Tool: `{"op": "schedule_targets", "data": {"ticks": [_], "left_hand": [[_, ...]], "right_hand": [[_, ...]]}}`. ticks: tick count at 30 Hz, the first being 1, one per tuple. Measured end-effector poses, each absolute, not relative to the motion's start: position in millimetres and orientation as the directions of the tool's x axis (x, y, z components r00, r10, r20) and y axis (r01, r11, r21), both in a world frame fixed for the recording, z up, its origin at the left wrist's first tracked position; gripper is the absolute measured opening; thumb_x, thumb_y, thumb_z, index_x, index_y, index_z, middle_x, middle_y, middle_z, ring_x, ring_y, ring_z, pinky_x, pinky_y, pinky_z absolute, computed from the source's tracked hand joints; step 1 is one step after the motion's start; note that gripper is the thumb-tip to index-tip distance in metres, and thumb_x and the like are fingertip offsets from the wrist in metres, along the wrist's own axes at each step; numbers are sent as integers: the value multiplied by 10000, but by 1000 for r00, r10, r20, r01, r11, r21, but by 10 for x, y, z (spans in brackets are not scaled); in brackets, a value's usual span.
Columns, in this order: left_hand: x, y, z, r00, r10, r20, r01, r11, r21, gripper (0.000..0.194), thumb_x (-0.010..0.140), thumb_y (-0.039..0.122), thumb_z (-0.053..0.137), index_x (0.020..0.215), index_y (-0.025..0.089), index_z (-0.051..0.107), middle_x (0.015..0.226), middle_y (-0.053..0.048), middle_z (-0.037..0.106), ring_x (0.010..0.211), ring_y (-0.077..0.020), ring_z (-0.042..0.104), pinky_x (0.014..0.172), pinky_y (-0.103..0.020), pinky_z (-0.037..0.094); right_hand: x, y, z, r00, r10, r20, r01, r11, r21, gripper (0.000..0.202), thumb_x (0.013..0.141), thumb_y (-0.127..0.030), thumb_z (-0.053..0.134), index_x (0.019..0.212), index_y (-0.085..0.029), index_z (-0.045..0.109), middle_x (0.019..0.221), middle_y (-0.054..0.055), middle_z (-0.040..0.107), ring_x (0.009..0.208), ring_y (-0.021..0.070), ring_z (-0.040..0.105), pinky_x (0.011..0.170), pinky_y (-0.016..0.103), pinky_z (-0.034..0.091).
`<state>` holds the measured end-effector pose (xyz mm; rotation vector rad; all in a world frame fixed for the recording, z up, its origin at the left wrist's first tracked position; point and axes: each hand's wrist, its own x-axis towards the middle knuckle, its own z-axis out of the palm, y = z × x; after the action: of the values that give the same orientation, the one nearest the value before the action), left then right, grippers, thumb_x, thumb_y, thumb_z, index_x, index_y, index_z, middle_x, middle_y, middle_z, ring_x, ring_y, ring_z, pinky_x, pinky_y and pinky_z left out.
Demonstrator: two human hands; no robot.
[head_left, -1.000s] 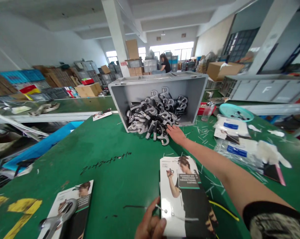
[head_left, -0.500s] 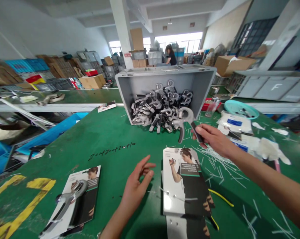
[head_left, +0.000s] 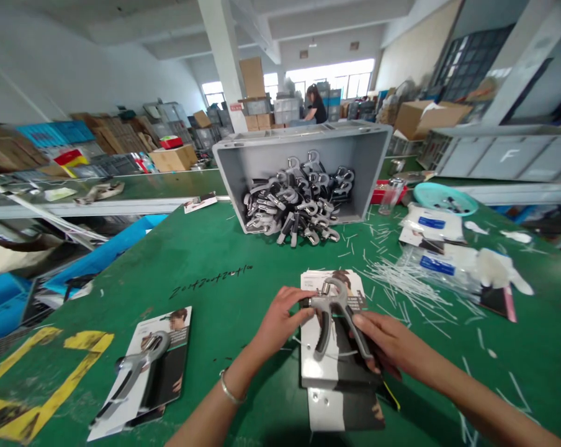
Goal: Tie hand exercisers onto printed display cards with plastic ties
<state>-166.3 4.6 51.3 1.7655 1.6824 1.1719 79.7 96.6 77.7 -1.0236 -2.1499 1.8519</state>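
My right hand (head_left: 383,341) is closed on one handle of a grey and black hand grip strengthener (head_left: 329,304), which has a metal spring near its top. The thumb and forefinger of my left hand (head_left: 283,320) are at the knob on its other side, pinching there. Beneath it lies a stack of printed backing cards (head_left: 312,366) with small punched holes; a white tie lies across the stack. To the left, another grip strengthener (head_left: 143,360) rests on a card (head_left: 178,366).
A grey crate (head_left: 378,161) on its side holds a heap of grip strengtheners (head_left: 294,198). White plastic ties (head_left: 408,282) are scattered to the right, near bagged packets (head_left: 434,223), a glove (head_left: 497,270) and a turquoise tray (head_left: 469,202). A yellow-handled tool (head_left: 392,397) is partly hidden. Someone works far back.
My right hand has brought the grip strengthener from in front of the crate down over the card stack. My left hand has moved right and taken hold of its knob side.
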Motion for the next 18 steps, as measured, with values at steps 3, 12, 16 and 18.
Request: {"op": "schedule_targets", "data": {"ticks": [3, 12, 16, 18], "left_hand": [[-1690, 18, 538, 2, 977, 212, 666, -159, 728, 294, 878, 347, 655, 1160, 272, 687, 1136, -59, 649, 1099, -234, 524, 992, -398, 390], [-1539, 333, 765, -52, 983, 176, 683, -94, 725, 232, 937, 299, 522, 1067, 199, 686, 1041, -60, 685, 1016, -231, 564, 932, -378, 417], [-1487, 151, 779, 16, 996, 84, 723, -69, 687, 309, 872, 268, 609, 1176, 222, 631, 1115, -68, 654, 1073, -259, 539, 986, -424, 395], [-1521, 27, 758, 47, 994, 94, 736, -98, 670, 346, 867, 204, 601, 1211, 235, 611, 1140, -66, 638, 1096, -254, 525, 1020, -434, 371]], "right_hand": [[894, 1005, 755, -697, 711, -94, 567, 466, -679, 426, 962, -575, 420, 785, -222, 580, 686, 47, 629, 633, 211, 589, 619, 341, 459], [812, 907, 769, -765, 623, 163, 440, 690, -574, 447, 923, -361, 563, 1356, -307, 467, 1322, 102, 526, 1235, 285, 505, 1032, 491, 428], [830, 863, 714, -733, 680, 30, 578, 645, -499, 672, 911, -441, 554, 1502, -302, 268, 1171, 116, 648, 941, 291, 674, 781, 433, 540], [830, 825, 681, -728, 685, -15, 616, 645, -453, 620, 930, -426, 505, 1491, -264, 296, 964, 91, 711, 752, 274, 696, 649, 381, 521]]}}
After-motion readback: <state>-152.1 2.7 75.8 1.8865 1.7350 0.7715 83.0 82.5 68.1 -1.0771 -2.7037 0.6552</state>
